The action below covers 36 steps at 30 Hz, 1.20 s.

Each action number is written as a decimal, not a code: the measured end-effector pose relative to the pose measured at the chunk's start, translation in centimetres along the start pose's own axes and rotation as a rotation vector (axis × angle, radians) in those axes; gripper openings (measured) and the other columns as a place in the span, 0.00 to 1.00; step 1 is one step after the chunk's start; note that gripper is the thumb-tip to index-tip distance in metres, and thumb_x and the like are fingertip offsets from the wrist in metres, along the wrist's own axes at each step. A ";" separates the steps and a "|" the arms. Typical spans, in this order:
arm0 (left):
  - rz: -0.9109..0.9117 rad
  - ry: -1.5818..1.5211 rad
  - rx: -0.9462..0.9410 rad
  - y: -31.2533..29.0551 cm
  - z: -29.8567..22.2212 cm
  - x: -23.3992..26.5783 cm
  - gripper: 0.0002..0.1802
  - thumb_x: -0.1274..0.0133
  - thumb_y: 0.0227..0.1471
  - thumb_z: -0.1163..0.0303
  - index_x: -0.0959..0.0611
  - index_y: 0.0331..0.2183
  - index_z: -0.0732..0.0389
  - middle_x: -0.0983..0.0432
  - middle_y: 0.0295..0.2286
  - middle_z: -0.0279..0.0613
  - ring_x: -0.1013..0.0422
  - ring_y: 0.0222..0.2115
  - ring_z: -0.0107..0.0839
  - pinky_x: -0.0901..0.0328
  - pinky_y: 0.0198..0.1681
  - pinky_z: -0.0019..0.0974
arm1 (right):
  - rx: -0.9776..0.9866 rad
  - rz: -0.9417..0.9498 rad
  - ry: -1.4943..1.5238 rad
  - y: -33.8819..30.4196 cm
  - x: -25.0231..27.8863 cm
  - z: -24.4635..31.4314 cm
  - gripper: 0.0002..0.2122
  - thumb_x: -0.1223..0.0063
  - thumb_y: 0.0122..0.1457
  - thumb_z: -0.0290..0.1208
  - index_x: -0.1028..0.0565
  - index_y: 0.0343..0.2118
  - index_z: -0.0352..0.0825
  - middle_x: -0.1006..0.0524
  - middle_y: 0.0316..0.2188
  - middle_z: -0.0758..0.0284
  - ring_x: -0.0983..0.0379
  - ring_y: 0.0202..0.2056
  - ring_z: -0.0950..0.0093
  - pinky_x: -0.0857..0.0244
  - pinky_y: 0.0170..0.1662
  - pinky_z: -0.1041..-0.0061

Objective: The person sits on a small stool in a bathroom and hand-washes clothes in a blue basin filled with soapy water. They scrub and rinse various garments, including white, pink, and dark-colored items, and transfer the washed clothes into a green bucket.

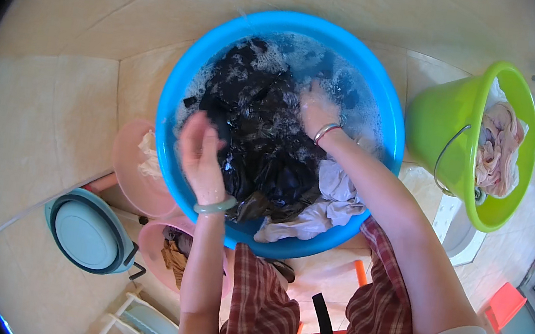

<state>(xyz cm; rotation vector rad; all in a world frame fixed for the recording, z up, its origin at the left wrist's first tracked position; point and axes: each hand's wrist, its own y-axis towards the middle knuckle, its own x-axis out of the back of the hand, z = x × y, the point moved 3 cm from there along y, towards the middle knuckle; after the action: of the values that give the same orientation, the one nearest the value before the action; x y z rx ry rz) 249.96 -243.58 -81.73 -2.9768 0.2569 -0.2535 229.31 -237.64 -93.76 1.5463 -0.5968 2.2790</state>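
A large blue basin [393, 119] holds soapy water and a heap of wet black clothes [258, 109]. Over the left side of the heap is my left hand [201, 155], with fingers loosely bent and apart and a pale green bangle on the wrist. Black cloth lies right beside its fingertips, and nothing shows gripped in it. My right hand [317, 112], wearing bracelets, reaches down at the right edge of the dark heap. Foam and water hide its fingertips, so its grip is unclear. Wet pale grey cloth [314, 221] lies against the basin's near right wall.
At the right stands a lime green bucket [444, 115] with pinkish cloth [500, 149]. Left of the basin sit a pink tub [126, 166] with white cloth and another pink tub [149, 246] with brown cloth. A blue-grey folding basin [86, 231] and a white rack [122, 319] are nearby.
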 end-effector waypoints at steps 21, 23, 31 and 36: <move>0.680 -1.116 0.688 -1.4 0.3 -2.9 0.25 0.59 0.62 0.50 0.28 0.53 0.56 0.28 0.49 0.44 0.31 0.48 0.38 0.37 0.53 0.42 | 0.757 -0.430 0.522 -11.6 13.7 13.7 0.10 0.39 0.43 0.41 0.25 0.28 0.47 0.30 0.39 0.75 0.35 0.34 0.70 0.39 0.27 0.75; 0.613 -1.099 0.670 -1.5 1.1 -2.8 0.24 0.59 0.62 0.51 0.27 0.52 0.56 0.27 0.49 0.44 0.30 0.47 0.38 0.36 0.52 0.41 | 0.759 -0.478 0.586 -10.6 13.5 13.4 0.09 0.39 0.43 0.40 0.26 0.25 0.46 0.31 0.35 0.74 0.33 0.32 0.71 0.38 0.24 0.76; 0.258 -0.813 0.361 0.5 5.7 -3.3 0.20 0.59 0.62 0.55 0.25 0.49 0.55 0.25 0.45 0.43 0.27 0.42 0.37 0.32 0.47 0.40 | 0.592 -0.475 0.819 -6.0 12.5 11.2 0.06 0.39 0.44 0.31 0.27 0.20 0.41 0.27 0.25 0.70 0.26 0.24 0.69 0.31 0.23 0.70; -0.077 -0.575 0.537 -1.5 1.6 -5.5 0.20 0.56 0.62 0.56 0.26 0.50 0.56 0.25 0.46 0.42 0.28 0.47 0.38 0.34 0.54 0.45 | 0.363 -0.435 0.596 -1.6 7.6 3.4 0.06 0.45 0.50 0.33 0.26 0.21 0.40 0.26 0.25 0.65 0.26 0.25 0.62 0.30 0.26 0.65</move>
<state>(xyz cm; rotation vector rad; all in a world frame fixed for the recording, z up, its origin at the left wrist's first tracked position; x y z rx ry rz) 245.10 -240.90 -83.95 -2.3929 -0.0005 0.4523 230.09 -237.78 -85.35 0.9050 0.2958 2.3878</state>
